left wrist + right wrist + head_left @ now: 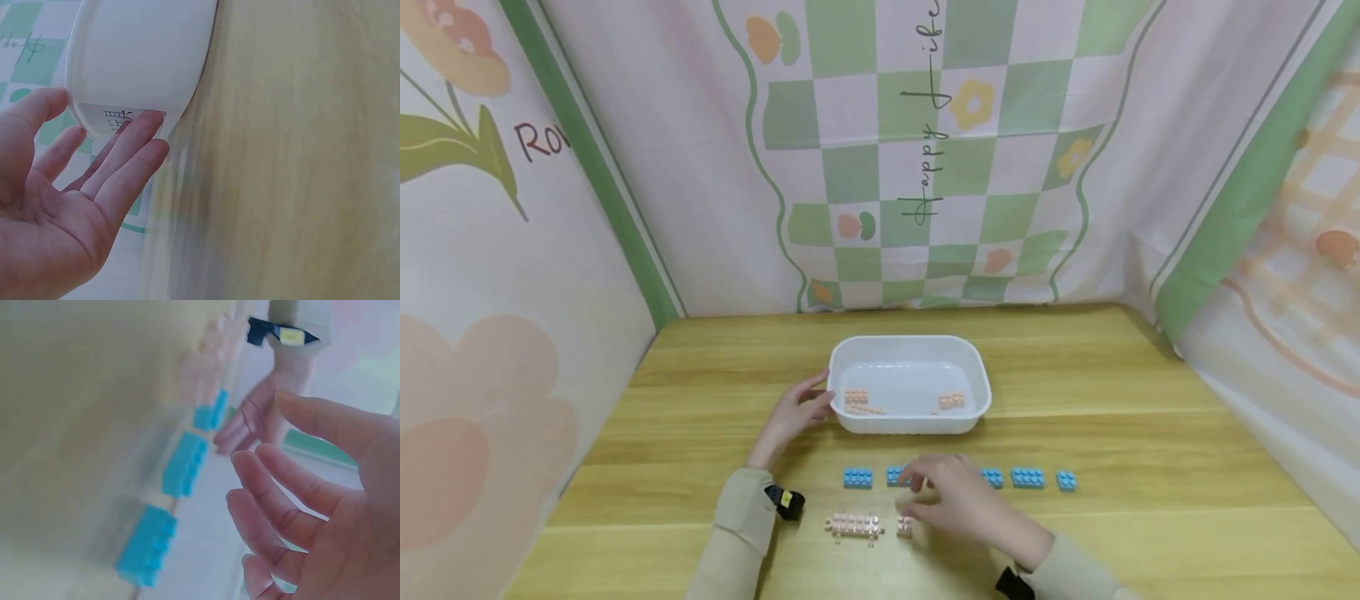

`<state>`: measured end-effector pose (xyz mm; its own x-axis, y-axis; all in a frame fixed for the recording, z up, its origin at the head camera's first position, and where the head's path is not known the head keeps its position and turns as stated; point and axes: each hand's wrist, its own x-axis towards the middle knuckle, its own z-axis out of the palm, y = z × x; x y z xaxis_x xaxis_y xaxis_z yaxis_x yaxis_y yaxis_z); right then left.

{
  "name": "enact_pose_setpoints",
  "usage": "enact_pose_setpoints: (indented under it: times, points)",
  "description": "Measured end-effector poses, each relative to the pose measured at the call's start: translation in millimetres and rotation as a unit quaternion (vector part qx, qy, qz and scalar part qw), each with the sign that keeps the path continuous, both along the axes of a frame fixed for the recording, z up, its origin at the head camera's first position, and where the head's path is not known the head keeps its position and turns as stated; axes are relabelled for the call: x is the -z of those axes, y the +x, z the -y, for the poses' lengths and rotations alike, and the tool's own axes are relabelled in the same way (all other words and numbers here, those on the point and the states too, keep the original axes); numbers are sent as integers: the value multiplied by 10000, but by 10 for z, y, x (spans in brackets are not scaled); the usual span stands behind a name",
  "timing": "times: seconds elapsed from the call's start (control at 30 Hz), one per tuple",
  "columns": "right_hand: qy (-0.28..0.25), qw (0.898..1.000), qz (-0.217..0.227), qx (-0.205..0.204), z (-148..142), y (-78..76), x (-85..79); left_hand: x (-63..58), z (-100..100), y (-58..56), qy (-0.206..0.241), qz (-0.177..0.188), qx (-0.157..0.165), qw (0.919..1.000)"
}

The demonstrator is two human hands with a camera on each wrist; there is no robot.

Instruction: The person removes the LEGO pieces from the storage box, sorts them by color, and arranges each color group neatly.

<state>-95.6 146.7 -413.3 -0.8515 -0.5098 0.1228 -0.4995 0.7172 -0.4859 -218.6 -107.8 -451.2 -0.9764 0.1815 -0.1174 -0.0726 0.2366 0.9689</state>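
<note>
My left hand (793,417) is at the left end of a white plastic tub (910,425). In the left wrist view its fingers are extended, fingertips right at the tub's wall and printed label (119,117). My right hand (958,496) hovers over a row of blue toy bricks (857,477), hiding part of it. Nothing shows between its loosely bent, spread fingers in the right wrist view. Just below its fingertips in the head view lies a small pale pink brick (904,527). A longer pink brick assembly (853,525) with small parts sticking out lies left of that.
Inside the tub, pale orange bricks (857,397) and thin pieces sit at the left, with more orange bricks (952,401) at the right. Further blue bricks (1027,477) extend rightward on the wooden table (715,400). Patterned curtains (700,208) hang around the table.
</note>
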Motion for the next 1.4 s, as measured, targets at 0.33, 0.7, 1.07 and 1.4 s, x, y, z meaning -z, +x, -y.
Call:
enact_pose_setpoints:
  times: [0.33,0.7,1.07,1.4]
  points:
    - [-736,9949,-584,359,-99,-247,-153,-14,32,-17,-13,-12,-60,10000]
    - [-823,9913,-792,647,-83,-526,-295,-2,32,-33,51,-59,2,10000]
    - [-534,9930,-797,689,18,-747,-399,20,48,-40,113,-17,-29,9999]
    - [-300,9948,-497,833,47,-968,-357,28,11,-39,124,-43,8,9999]
